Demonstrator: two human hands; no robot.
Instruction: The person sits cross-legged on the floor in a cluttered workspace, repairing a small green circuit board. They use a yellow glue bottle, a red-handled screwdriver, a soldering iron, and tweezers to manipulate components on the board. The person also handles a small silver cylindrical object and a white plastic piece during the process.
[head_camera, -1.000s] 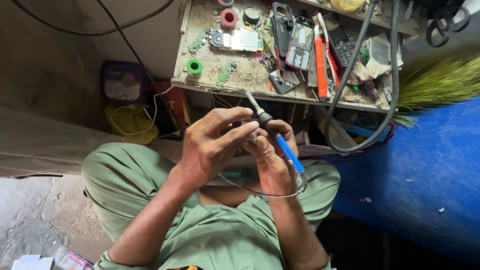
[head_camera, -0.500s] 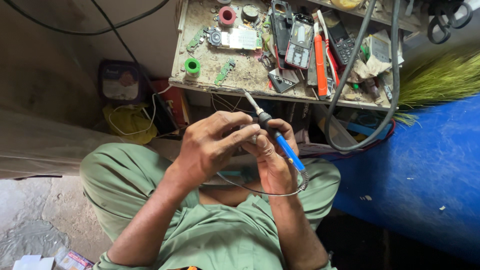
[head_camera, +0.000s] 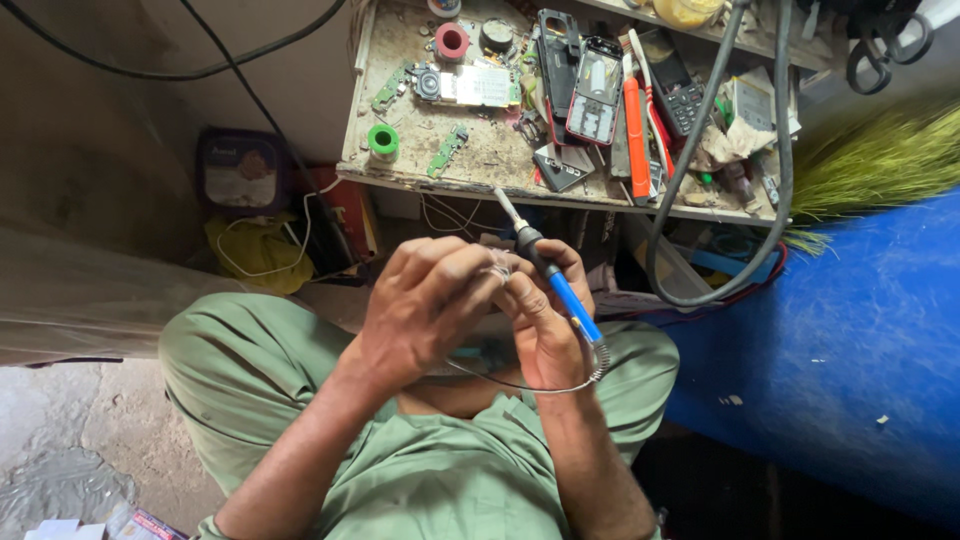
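Note:
My right hand (head_camera: 545, 320) grips a blue-handled soldering iron (head_camera: 560, 290); its metal tip points up and left toward the edge of the workbench (head_camera: 480, 185). Its thin cord (head_camera: 520, 385) loops below my hands. My left hand (head_camera: 425, 300) is curled in front of the right, fingertips pinched on something small near the iron's black collar; I cannot make out what it is. Both hands hover above my lap, in green trousers (head_camera: 230, 370).
The cluttered workbench carries circuit boards (head_camera: 470, 85), a green tape roll (head_camera: 383, 140), a red roll (head_camera: 452, 40), opened phones (head_camera: 595, 90), and an orange-handled tool (head_camera: 636, 135). A thick black cable (head_camera: 700, 150) loops down at right. A blue surface (head_camera: 850, 350) lies at right; a yellow bag (head_camera: 255, 250) sits under the bench.
Both hands have stayed together with the soldering iron at nearly the same angle; only slight finger shifts and a small camera movement show.

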